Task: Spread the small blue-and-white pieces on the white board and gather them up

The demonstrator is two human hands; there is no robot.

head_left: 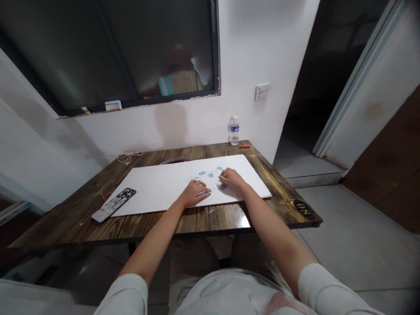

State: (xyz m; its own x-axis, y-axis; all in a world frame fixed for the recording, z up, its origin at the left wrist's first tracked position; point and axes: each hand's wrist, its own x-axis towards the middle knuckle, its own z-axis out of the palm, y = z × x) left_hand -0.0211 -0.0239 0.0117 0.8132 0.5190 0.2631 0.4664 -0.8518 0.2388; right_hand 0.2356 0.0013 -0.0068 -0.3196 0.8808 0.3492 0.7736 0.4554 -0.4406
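A large white board (157,190) lies on a dark wooden table (210,218). Several small blue-and-white tiles are scattered on the board, among them one tile (202,173) and another (219,168). My left hand (196,193) rests palm down on the board with its fingers lying flat and holds nothing. My right hand (232,179) sits just right of it, fingers curled down onto a tile (223,187) under its fingertips. Whether it grips that tile is not clear.
A phone (114,204) lies at the board's left corner. A water bottle (234,131) and a red pen (244,146) stand near the wall. A coiled cord (128,156) lies at the back left. An open doorway is on the right.
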